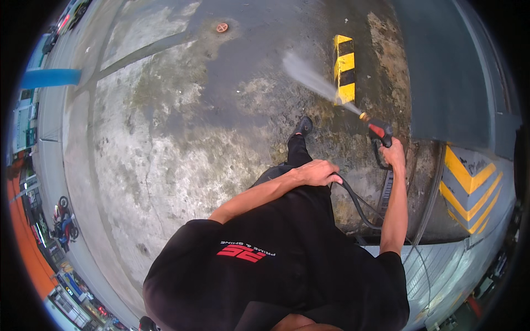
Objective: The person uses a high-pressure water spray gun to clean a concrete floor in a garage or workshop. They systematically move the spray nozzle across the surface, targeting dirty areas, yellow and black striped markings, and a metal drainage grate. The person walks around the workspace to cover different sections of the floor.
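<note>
My right hand (393, 153) is wrapped around the grip of a red and black spray gun (380, 130) held out at the right. A white jet of water (312, 78) fans from its brass-coloured tip toward the far left, over the wet concrete. My left hand (319, 172) is closed on a black hose (356, 205) in front of my waist. From there the hose loops down and right, toward my right forearm. Part of the jet passes by the near end of a yellow-and-black striped concrete block (345, 69).
The concrete floor (182, 160) is stained and partly wet. My shoe (303, 126) is planted near the middle. A drain grate (387, 190) lies below my right hand, beside chevron markings (469, 190). A round orange cover (222, 27) sits far off; a parked motorcycle (65, 225) stands left.
</note>
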Tool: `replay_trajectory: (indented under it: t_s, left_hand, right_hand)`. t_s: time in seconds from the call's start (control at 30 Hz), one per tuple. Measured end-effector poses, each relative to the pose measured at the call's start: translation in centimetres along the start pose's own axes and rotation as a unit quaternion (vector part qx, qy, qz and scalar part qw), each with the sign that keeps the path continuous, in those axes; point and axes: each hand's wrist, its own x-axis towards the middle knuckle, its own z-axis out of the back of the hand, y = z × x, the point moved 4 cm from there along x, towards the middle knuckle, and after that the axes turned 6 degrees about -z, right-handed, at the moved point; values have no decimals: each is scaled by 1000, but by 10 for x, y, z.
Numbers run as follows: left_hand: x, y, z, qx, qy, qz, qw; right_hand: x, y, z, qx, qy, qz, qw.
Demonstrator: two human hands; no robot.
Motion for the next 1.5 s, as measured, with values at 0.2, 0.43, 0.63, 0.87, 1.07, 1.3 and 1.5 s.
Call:
replay_trajectory:
  t_s: [0.2,0.43,0.63,0.87,1.07,1.3,1.5]
  left_hand:
    - [52,8,56,-8,-10,-9,1000]
    - [102,17,122,-15,-69,22,997]
    - [132,32,163,-31,-99,4,995]
    - [172,46,221,-38,-112,14,993]
    - [203,79,304,-72,-156,20,985]
    - [236,121,427,-95,-154,51,982]
    - [255,150,528,-63,-155,65,984]
  right_hand:
    - [78,25,7,-24,-147,106,983]
    - [150,68,2,-49,78,57,994]
    - [210,78,21,48,8,26,998]
    - [236,130,35,83,98,-18,992]
    - [285,181,45,79,169,-66,980]
    - [362,202,97,88,72,-140,984]
    - [417,268,103,105,66,-137,983]
